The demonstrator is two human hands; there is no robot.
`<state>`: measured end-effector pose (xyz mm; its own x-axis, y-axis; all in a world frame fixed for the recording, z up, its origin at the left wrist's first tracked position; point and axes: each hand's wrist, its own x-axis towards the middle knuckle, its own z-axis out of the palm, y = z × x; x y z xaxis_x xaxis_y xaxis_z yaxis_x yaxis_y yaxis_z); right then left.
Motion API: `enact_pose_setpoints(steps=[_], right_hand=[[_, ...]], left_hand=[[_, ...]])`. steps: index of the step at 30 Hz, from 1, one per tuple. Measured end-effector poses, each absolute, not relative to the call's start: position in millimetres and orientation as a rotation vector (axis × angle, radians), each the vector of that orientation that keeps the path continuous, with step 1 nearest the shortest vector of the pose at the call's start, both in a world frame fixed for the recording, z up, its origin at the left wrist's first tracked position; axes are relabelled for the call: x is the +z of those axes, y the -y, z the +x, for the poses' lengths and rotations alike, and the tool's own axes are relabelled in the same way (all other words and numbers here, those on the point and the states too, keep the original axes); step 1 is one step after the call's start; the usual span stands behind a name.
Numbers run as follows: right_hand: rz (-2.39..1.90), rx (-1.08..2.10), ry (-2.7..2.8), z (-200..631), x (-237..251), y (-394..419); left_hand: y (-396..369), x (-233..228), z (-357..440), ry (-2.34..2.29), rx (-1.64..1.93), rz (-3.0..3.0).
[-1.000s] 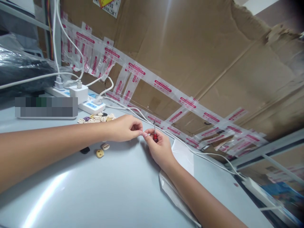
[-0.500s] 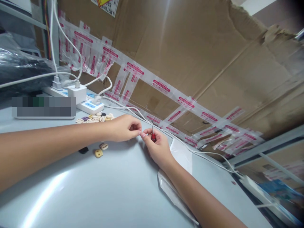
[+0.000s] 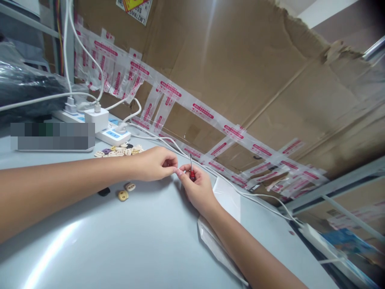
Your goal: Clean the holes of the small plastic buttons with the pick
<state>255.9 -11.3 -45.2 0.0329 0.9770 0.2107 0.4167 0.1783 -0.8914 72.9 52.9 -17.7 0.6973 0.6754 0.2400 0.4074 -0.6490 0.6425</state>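
Fingertips meeting over the pale desk.
Right hand clenched around a small red-handled screwdriver, shaft pointing up; left hand pinching something too small to tell, touching right fingertips. Loose buttons near left wrist; power strip behind.

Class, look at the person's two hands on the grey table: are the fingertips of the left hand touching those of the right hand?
Touching. The head view shows the left hand and the right hand, which holds a small red-handled screwdriver, meeting fingertip to fingertip with no gap.
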Motion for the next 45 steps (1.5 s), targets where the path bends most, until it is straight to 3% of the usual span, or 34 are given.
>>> enact_pose_setpoints(steps=[45], right_hand=[[-1.351,0.916,1.459,260.2,-52.0,7.4]], left_hand=[[-57.2,-21.4,76.2,-0.666,0.711,1.897]])
